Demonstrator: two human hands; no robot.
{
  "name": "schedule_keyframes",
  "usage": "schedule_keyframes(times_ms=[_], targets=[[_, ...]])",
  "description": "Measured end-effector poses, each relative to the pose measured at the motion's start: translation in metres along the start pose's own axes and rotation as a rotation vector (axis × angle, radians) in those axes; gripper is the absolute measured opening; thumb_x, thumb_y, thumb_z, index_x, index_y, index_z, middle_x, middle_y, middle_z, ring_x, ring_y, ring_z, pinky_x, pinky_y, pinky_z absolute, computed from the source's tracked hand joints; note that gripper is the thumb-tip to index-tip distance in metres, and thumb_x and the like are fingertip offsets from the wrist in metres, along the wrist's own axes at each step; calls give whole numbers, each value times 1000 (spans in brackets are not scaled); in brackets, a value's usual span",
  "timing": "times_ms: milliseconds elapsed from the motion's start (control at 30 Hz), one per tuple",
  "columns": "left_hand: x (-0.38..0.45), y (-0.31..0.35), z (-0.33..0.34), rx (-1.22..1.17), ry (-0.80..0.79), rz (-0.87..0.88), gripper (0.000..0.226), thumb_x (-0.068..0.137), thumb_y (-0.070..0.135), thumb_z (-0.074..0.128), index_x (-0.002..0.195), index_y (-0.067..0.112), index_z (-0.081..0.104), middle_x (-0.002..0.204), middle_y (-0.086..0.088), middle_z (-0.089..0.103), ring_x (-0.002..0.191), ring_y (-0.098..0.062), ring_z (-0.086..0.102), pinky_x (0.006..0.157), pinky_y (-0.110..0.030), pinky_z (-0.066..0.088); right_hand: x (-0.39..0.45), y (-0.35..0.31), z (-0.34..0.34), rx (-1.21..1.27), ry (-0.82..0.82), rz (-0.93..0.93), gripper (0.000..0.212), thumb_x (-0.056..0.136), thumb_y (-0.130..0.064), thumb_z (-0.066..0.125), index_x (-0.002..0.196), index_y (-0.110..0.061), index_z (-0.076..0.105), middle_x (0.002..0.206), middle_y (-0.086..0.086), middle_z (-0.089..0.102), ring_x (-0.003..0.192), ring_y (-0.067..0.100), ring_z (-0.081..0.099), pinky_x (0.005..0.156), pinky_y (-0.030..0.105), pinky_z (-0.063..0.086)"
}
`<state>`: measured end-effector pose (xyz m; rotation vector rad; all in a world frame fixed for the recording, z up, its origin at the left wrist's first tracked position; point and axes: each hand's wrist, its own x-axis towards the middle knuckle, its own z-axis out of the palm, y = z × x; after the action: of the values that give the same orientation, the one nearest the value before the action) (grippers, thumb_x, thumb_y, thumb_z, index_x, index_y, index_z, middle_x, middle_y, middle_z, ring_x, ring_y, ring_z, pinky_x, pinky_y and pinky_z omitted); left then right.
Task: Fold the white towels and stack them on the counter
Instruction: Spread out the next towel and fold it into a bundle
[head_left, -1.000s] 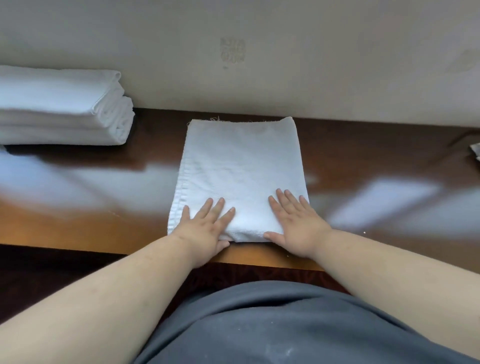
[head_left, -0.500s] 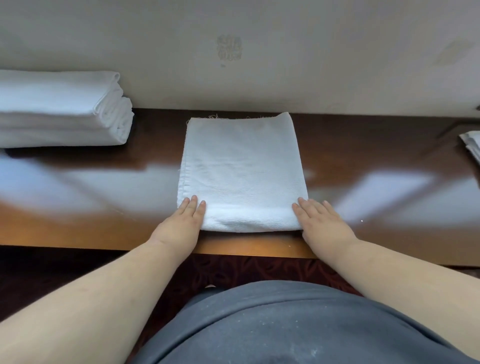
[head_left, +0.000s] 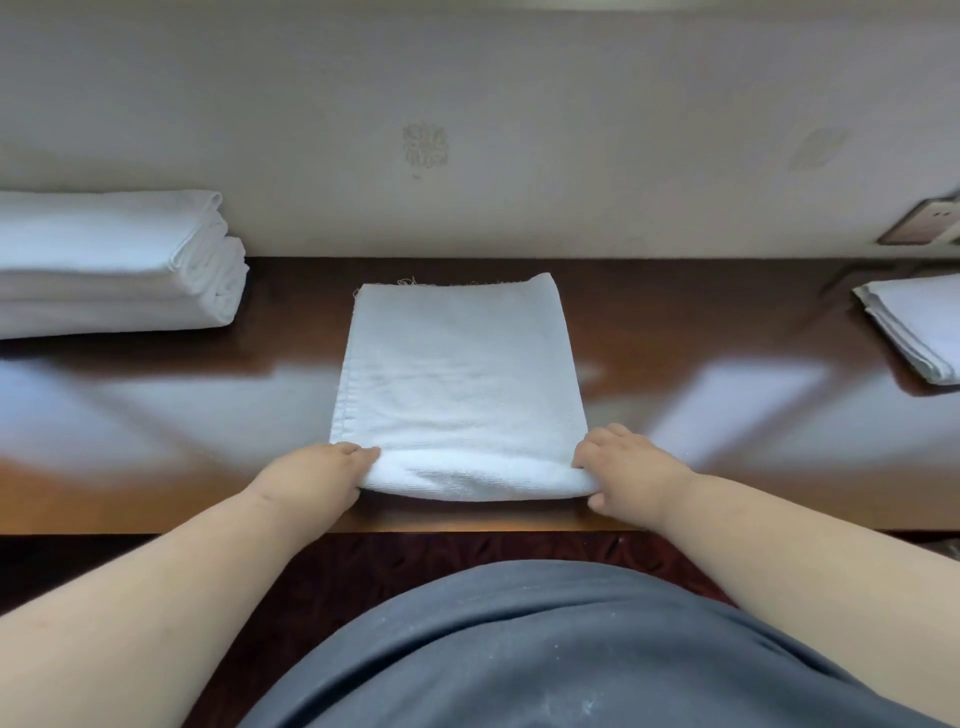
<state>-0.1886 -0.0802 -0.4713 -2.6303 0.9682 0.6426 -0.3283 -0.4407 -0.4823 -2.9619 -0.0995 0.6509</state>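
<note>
A folded white towel (head_left: 460, 379) lies flat in the middle of the glossy brown counter (head_left: 156, 415), its far edge frayed near the wall. My left hand (head_left: 317, 470) grips the towel's near left corner, fingers curled under the fold. My right hand (head_left: 631, 465) grips the near right corner the same way, thumb below the edge. The near fold is slightly lifted off the counter between the two hands.
A stack of folded white towels (head_left: 114, 265) sits at the far left against the wall. Another folded white towel (head_left: 919, 325) lies at the right edge. A wall socket (head_left: 922, 223) is above it. The counter's front edge runs just before my hands.
My hands slid from pressing flat on the towel's near part outward to its two near corners, and now curl around them, lifting the near fold a little.
</note>
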Motion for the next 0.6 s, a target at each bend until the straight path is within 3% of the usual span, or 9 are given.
schedule_keyframes(times_ms=[167,233,300,367,467,533,600], targets=[[-11,9,10,-69,56,-2,46,85,17,54,129,28,47,128,7,46,116,-15,45,92,-31,46,-5,1,3,-47,30,-75,39,76,-31,62,113,-23,55,124,-2,49,116,23,43,95,34,41],[-12,10,-1,-151,99,-27,40,81,24,55,120,32,52,119,9,53,109,-14,51,86,-28,46,-8,6,-5,55,78,-110,39,71,-31,61,108,-21,56,128,-2,50,122,22,43,101,31,39],[-15,6,-20,-244,135,-31,27,73,33,52,100,36,57,99,14,60,90,-12,58,73,-28,48,-15,11,-15,230,123,-106,46,69,-31,60,113,-19,61,130,-2,55,127,20,45,104,24,36],[-22,0,-37,-391,185,-70,20,69,36,48,87,37,56,80,15,62,74,-8,58,61,-27,47,-25,14,-28,454,174,-18,43,66,-37,54,108,-33,63,118,-9,63,113,15,58,93,24,44],[-36,-3,-61,-670,251,-136,25,70,39,52,93,46,57,75,20,64,68,-2,58,58,-25,45,-37,17,-38,731,290,159,22,64,-39,51,86,-42,51,87,-16,66,78,1,59,66,25,48],[-39,-2,-73,-828,284,-151,30,68,41,51,97,45,58,76,22,64,66,-1,59,56,-25,45,-40,17,-42,849,408,199,18,66,-38,50,84,-40,51,77,-16,62,71,-2,55,55,15,41],[-36,0,-80,-1022,338,-177,30,67,40,52,96,42,59,76,20,65,65,1,59,56,-27,43,-37,16,-50,977,505,217,18,69,-40,48,87,-40,55,82,-21,62,75,-7,55,57,10,39]])
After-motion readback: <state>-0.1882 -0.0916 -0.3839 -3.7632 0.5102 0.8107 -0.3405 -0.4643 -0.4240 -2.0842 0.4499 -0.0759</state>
